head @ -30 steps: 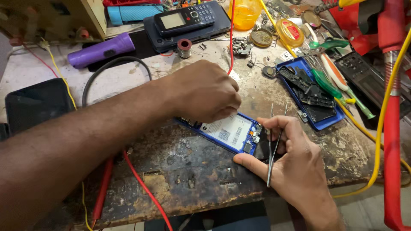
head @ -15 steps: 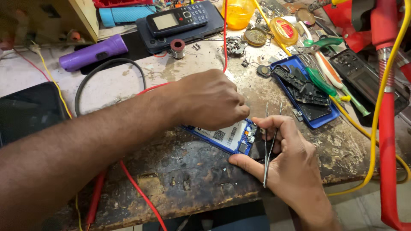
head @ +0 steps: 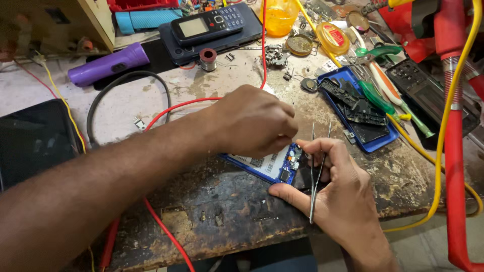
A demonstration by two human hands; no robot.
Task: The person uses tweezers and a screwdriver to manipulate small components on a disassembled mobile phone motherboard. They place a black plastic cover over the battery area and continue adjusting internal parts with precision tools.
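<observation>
An opened blue phone (head: 275,168), its circuit board bared, is kept flat on the scarred wooden bench (head: 222,221). It is pinned by the left hand (head: 252,123), whose grip is curled closed over its top, so it cannot slide. The right hand (head: 338,196) braces the lower end, its grip closed around slim steel tweezers (head: 316,174), tips pointing away.

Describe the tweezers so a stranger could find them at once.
Start at the worn workbench and find the opened blue phone near its front edge. The right hand beside it holds the tweezers: thin bare metal, two prongs pointing away, unlike the green-handled screwdrivers behind.
</observation>
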